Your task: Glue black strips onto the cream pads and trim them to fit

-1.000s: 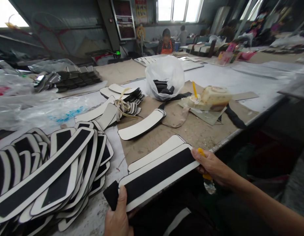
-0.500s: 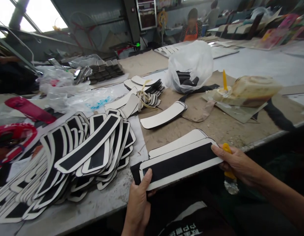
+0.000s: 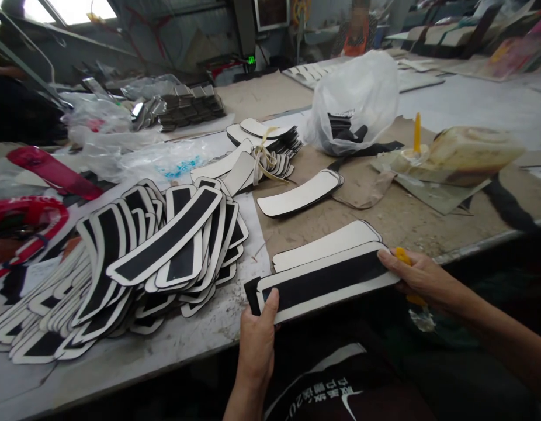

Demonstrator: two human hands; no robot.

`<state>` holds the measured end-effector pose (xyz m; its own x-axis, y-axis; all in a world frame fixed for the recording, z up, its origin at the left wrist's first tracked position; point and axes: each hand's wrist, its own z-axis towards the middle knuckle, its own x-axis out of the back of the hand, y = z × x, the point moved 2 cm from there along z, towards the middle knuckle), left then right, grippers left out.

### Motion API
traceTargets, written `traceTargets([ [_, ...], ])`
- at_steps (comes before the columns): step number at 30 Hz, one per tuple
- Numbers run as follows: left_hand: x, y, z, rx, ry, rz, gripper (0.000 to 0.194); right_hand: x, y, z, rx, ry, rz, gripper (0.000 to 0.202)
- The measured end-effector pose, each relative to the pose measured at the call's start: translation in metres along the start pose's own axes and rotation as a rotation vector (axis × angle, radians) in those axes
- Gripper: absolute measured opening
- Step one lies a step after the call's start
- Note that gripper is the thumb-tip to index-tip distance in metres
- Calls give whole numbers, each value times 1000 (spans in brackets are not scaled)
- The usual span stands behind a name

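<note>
My left hand (image 3: 258,333) is closed on the near left end of a long white strip with a black centre band (image 3: 327,282), thumb on top. At the strip's right end my right hand (image 3: 422,278) pinches the corner. That same hand also holds a yellow-handled scraper (image 3: 416,299), its blade hanging down and partly blurred. A small black edge (image 3: 252,295) sticks out from under the strip's left end. Just behind lie plain white strips (image 3: 327,245), partly covered by the held one. To the left, a large heap of black-and-white strips (image 3: 165,234) spreads over the table.
Further back are a short stack of curved white strips (image 3: 299,195), a tied bundle (image 3: 264,158) and a clear plastic bag (image 3: 362,99) with black pieces. A stained plastic container (image 3: 476,153) stands right, beside a yellow stick (image 3: 416,133). Another person (image 3: 357,35) is at the back.
The view has tipped downward, so the table and its contents sit higher and slightly further right in the picture. Both hands keep the same hold on the strip.
</note>
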<state>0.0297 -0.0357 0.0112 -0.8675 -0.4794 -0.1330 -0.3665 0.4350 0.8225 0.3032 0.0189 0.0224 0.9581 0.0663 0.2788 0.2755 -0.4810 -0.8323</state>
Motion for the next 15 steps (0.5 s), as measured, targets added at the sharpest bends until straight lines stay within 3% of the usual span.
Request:
traceTargets([
  [5,3,-2,2,-27,5,-29,35,-4,1,-3,-84,-14,16,46],
  [12,12,-7,10,-115,7,19,40,-3,-5,-5,-71,-48,13,41],
  [15,12,-4,9,-40,32,-16,40,-7,-10,-6,-58,-85,27,41],
])
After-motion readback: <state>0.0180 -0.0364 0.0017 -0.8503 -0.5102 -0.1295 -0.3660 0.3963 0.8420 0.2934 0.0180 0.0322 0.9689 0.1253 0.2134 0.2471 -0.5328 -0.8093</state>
